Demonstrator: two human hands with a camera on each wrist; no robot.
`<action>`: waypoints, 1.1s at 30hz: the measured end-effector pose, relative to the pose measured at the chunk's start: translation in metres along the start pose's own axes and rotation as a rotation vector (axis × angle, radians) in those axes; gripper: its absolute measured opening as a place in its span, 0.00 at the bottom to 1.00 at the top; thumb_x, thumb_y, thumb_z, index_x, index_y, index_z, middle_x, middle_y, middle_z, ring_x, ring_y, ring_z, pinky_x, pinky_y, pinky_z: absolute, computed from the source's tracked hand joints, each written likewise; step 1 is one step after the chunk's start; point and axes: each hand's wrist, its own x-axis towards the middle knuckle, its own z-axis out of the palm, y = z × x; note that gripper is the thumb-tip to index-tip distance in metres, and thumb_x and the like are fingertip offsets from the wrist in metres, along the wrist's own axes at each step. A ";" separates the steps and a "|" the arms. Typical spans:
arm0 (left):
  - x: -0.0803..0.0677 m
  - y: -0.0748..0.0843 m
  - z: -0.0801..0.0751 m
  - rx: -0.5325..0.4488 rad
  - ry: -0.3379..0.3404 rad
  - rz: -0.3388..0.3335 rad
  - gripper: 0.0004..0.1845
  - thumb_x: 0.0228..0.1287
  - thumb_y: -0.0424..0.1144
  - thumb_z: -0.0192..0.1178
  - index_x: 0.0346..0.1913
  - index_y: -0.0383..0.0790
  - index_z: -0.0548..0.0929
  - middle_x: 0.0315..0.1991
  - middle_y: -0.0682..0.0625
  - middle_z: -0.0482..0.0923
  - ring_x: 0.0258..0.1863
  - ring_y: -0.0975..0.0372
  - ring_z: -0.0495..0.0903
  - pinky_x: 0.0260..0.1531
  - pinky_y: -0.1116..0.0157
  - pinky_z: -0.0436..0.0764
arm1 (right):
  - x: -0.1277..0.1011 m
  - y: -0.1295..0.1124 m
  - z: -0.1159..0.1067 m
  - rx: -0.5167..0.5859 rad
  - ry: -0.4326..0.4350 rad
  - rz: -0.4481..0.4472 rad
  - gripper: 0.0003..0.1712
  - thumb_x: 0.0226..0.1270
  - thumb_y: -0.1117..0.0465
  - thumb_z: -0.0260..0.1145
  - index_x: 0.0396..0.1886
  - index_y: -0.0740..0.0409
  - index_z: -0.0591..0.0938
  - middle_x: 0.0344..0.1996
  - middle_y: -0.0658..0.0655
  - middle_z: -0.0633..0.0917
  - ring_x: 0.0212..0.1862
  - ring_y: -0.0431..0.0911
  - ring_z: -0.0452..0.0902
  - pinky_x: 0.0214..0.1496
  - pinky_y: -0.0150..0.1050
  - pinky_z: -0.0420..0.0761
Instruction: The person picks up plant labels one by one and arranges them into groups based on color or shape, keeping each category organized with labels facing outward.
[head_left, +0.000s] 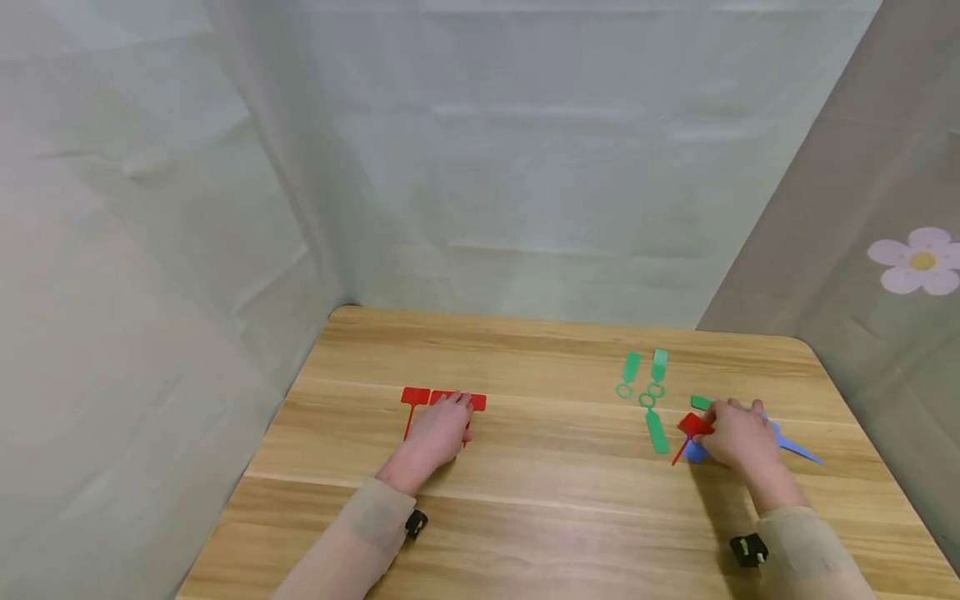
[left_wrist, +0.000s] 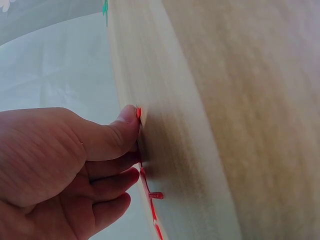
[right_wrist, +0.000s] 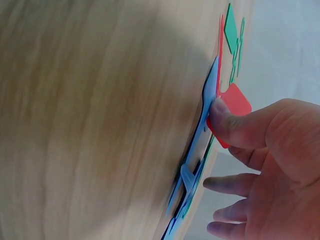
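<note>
On the wooden table (head_left: 540, 500) my left hand (head_left: 452, 407) lies on a row of flat red tags (head_left: 415, 397), fingertips over their square heads. In the left wrist view the thumb of that hand (left_wrist: 131, 142) touches a red tag (left_wrist: 138, 113) against the table, and a red strap (left_wrist: 150, 192) runs under the fingers. My right hand (head_left: 718, 418) pinches one red tag (head_left: 693, 426) by its head, its strap pointing down-left. The right wrist view shows my right hand (right_wrist: 220, 145) with the thumb on that red tag (right_wrist: 234, 102), over blue tags (right_wrist: 200, 145).
Three green tags (head_left: 657, 429) with loop ends lie left of the right hand, and a small green piece (head_left: 701, 402) is beside it. Blue tags (head_left: 797, 450) stick out from under the right hand. Pale fabric walls close in the table's back and sides.
</note>
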 end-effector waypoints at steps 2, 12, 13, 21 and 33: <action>0.000 0.000 0.000 0.002 -0.001 0.002 0.26 0.70 0.37 0.73 0.68 0.31 0.83 0.72 0.38 0.77 0.72 0.45 0.75 0.68 0.49 0.78 | -0.001 0.002 -0.001 -0.003 -0.009 -0.008 0.17 0.64 0.58 0.78 0.44 0.65 0.83 0.63 0.85 0.74 0.70 0.93 0.45 0.64 0.87 0.58; 0.000 -0.001 -0.001 0.009 -0.001 0.007 0.25 0.70 0.37 0.73 0.66 0.31 0.84 0.71 0.38 0.77 0.72 0.46 0.75 0.69 0.49 0.78 | -0.003 0.017 -0.002 0.021 -0.001 -0.117 0.16 0.67 0.56 0.78 0.33 0.56 0.78 0.60 0.84 0.75 0.68 0.97 0.42 0.60 0.90 0.59; 0.000 -0.002 -0.001 0.010 -0.002 0.006 0.24 0.70 0.37 0.73 0.66 0.32 0.84 0.71 0.38 0.77 0.72 0.46 0.75 0.69 0.49 0.78 | -0.003 0.019 -0.002 0.025 0.000 -0.136 0.16 0.67 0.56 0.78 0.32 0.56 0.78 0.62 0.86 0.74 0.68 0.98 0.41 0.60 0.90 0.58; -0.001 -0.002 -0.001 -0.004 -0.017 -0.007 0.25 0.70 0.36 0.72 0.67 0.32 0.84 0.73 0.38 0.76 0.74 0.45 0.73 0.72 0.49 0.74 | -0.005 0.032 -0.006 0.118 -0.024 -0.274 0.12 0.66 0.59 0.79 0.40 0.60 0.85 0.68 0.94 0.62 0.68 0.98 0.37 0.59 0.92 0.53; -0.002 -0.001 -0.002 -0.019 -0.027 -0.013 0.24 0.72 0.35 0.71 0.68 0.31 0.83 0.73 0.38 0.76 0.74 0.46 0.73 0.73 0.49 0.72 | -0.007 0.030 -0.016 0.320 -0.090 -0.262 0.12 0.71 0.58 0.76 0.33 0.56 0.80 0.73 0.88 0.61 0.72 0.94 0.36 0.64 0.91 0.46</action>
